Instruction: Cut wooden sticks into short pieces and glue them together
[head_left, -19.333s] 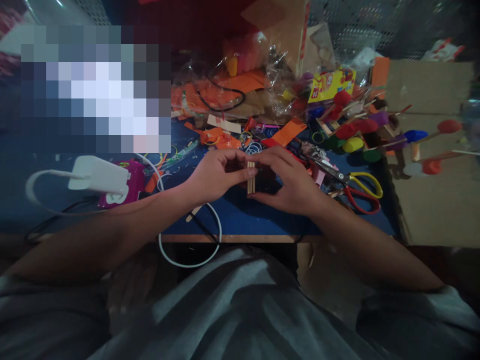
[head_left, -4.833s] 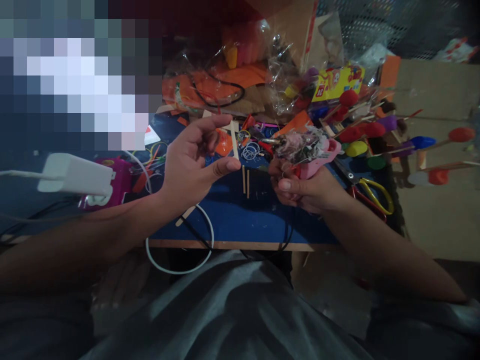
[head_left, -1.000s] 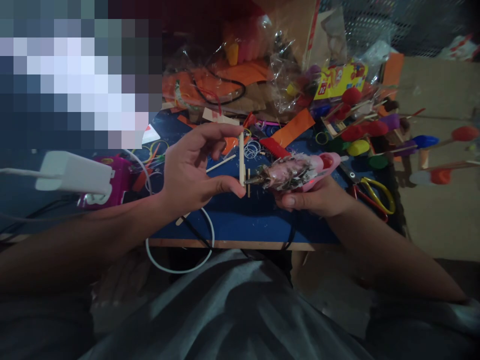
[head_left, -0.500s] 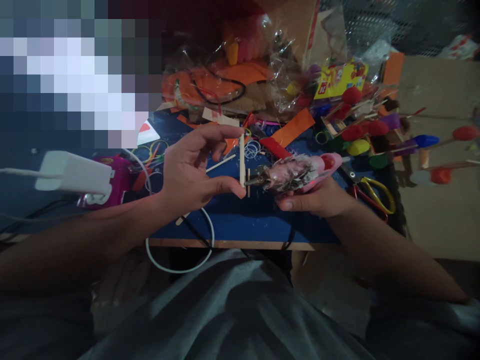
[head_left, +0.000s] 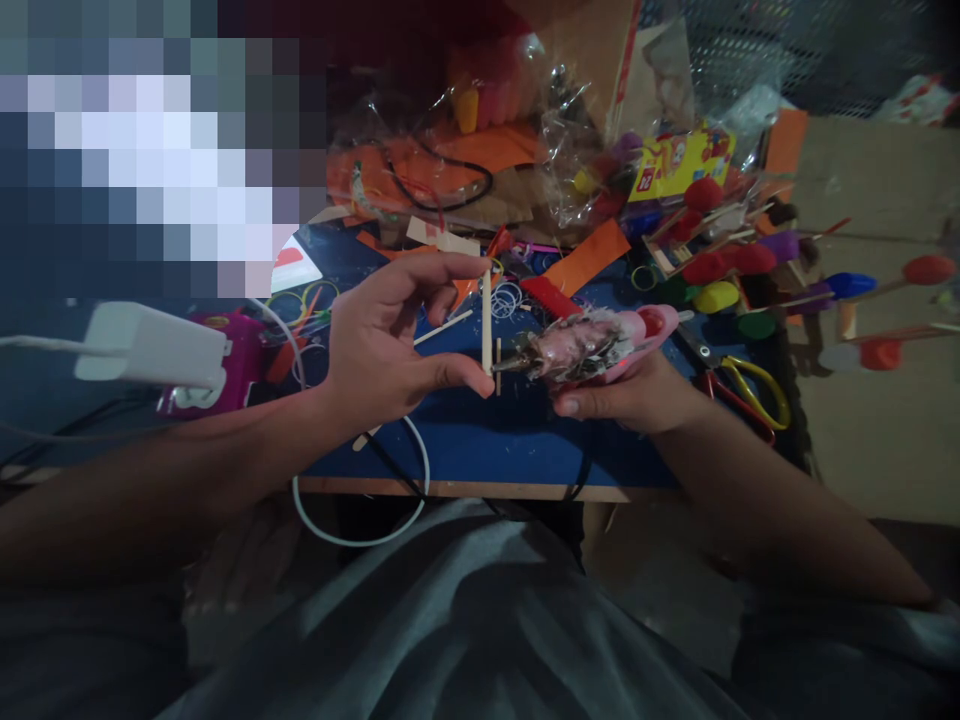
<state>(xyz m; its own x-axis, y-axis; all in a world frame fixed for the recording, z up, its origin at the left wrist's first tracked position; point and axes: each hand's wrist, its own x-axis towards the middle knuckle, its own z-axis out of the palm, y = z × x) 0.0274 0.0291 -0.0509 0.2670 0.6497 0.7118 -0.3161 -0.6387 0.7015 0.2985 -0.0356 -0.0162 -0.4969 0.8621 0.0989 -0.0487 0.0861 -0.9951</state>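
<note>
My left hand (head_left: 394,330) pinches a short wooden craft stick (head_left: 487,322) upright by its two ends, between thumb and forefinger. In my right hand (head_left: 626,395) is a pink hot glue gun (head_left: 592,345), its front wrapped in ragged, silvery grey material. The metal nozzle (head_left: 512,363) points left, at the lower end of the stick, close to my left thumb tip. Whether it touches the wood I cannot tell. Another small stick (head_left: 499,380) lies on the blue tabletop (head_left: 480,450) just behind the nozzle.
Red- and yellow-handled scissors (head_left: 750,390) lie right of my right hand. Coloured balloons and sticks (head_left: 720,265) are heaped at the right. A white plug adapter (head_left: 150,345) with a cable is at the left. A white cable (head_left: 427,460) loops over the table edge. Orange paper strips (head_left: 589,260) lie behind.
The glue gun has shifted very slightly, its nozzle staying by the lower end of the stick. Both hands keep their grip almost unmoved.
</note>
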